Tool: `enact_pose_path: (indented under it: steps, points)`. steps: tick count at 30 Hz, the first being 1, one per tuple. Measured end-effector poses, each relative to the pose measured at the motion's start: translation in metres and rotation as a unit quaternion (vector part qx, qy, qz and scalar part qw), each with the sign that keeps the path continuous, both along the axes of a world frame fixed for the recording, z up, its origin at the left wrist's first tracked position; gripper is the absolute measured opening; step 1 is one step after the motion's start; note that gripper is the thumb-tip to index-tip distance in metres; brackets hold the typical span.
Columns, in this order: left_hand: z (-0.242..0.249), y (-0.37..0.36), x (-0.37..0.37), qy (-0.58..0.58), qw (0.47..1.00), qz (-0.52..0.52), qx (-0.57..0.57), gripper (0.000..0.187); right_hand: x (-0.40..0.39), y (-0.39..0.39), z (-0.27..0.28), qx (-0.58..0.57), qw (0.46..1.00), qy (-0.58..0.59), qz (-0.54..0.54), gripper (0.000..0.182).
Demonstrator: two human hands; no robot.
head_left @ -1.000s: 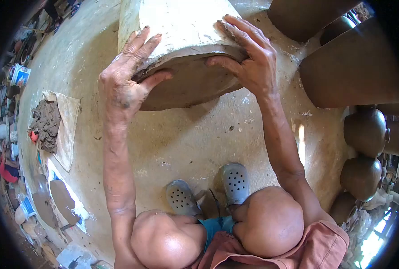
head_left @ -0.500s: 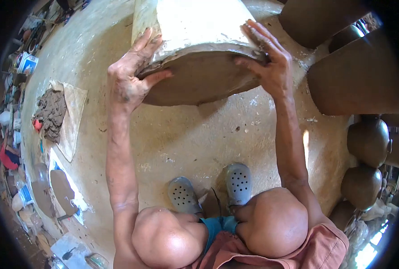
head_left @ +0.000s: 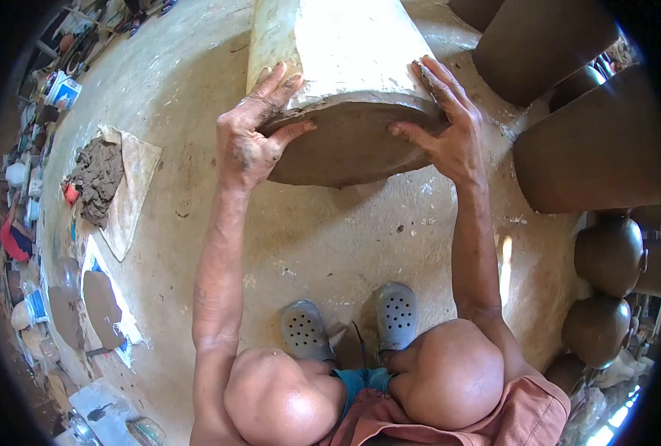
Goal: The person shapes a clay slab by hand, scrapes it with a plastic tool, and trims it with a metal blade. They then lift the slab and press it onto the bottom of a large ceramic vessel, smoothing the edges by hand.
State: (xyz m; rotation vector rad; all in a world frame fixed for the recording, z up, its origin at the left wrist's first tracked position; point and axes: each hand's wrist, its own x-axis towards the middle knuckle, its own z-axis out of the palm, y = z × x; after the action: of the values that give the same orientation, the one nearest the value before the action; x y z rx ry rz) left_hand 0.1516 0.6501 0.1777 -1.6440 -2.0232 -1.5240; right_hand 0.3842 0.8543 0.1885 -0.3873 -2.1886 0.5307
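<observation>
A large pale cylinder (head_left: pixel 356 52) lies tilted in front of me, its near end covered by a round brown clay slab (head_left: pixel 349 149). My left hand (head_left: pixel 256 134) grips the left side of that end, fingers over the pale wall and thumb on the clay. On the opposite side my right hand (head_left: pixel 449 123) holds the rim the same way, its thumb pressed against the slab. Wet clay smears both hands. Below the slab's lower edge is the floor, with my clogs (head_left: pixel 396 316) nearer to me.
Big brown clay pots (head_left: pixel 594 145) stand at the right, with smaller rounded pots (head_left: pixel 609 256) below them. At left a heap of soft clay (head_left: pixel 96 182) lies on a cloth (head_left: pixel 138 189). Buckets and clutter line the far left, where a person in red (head_left: pixel 14 238) is visible.
The cylinder's left edge and my left hand have shifted right, and my hands are closer together in view. Both hands keep their grip. The whole view has also shifted slightly.
</observation>
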Motion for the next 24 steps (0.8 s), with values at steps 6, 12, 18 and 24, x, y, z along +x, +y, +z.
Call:
enact_pose_path:
  steps: [6, 12, 18, 24]
  points:
    - [0.006, -0.004, 0.023, 0.173, 0.983, 0.059, 0.023, 0.057, -0.008, -0.025, 0.004, 0.082, 0.996, -0.001, -0.047, 0.058]
    - [0.0, 0.006, 0.049, 0.211, 0.966, 0.136, 0.069, 0.041, -0.018, -0.03, -0.021, 0.15, 0.982, 0.085, -0.075, 0.034]
    - [-0.007, 0.003, 0.052, 0.242, 0.957, 0.108, 0.119, 0.033, -0.016, -0.033, -0.024, 0.173, 0.971, 0.153, -0.056, 0.031]
    - [-0.013, -0.004, 0.048, 0.272, 0.952, 0.075, 0.12, 0.033, -0.01, -0.027, -0.033, 0.225, 0.962, 0.156, -0.008, 0.027]
